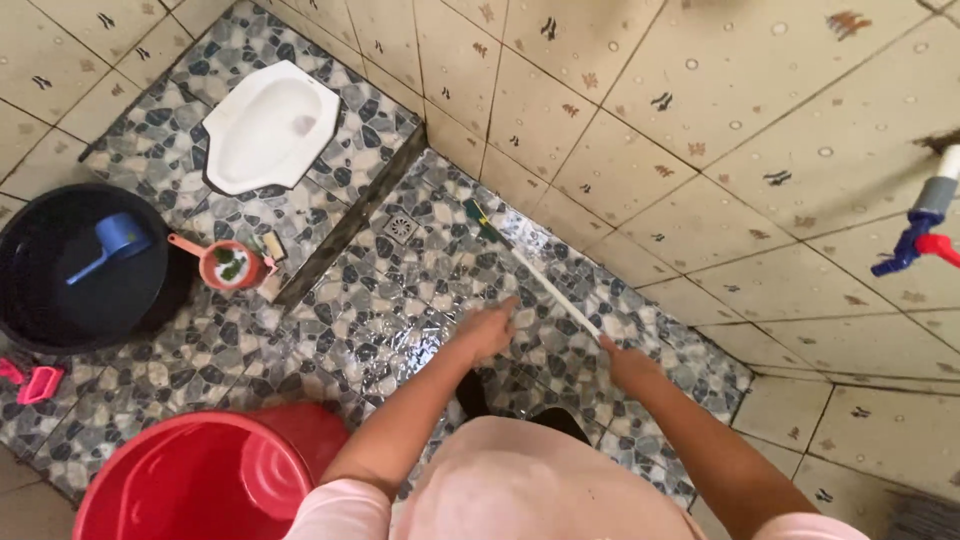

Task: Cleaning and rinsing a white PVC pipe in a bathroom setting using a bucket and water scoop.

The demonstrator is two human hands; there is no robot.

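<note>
A long white-handled brush point(545, 280) with a green head lies slanted over the wet pebble-pattern floor point(400, 300); its head rests near the base of the tiled wall. My right hand point(625, 362) grips the near end of the handle. My left hand point(487, 330) is closed around the handle a little farther down, toward the head. Both arms reach out over my pink clothing at the bottom of the view.
A square floor drain point(400, 226) sits beside the step. A white squat toilet point(268, 128) is on the raised platform. A black tub point(80, 270) holds a blue scoop point(110, 245). A small pink scoop point(225, 265), a red bucket point(200, 480) and a wall tap point(925, 225) are nearby.
</note>
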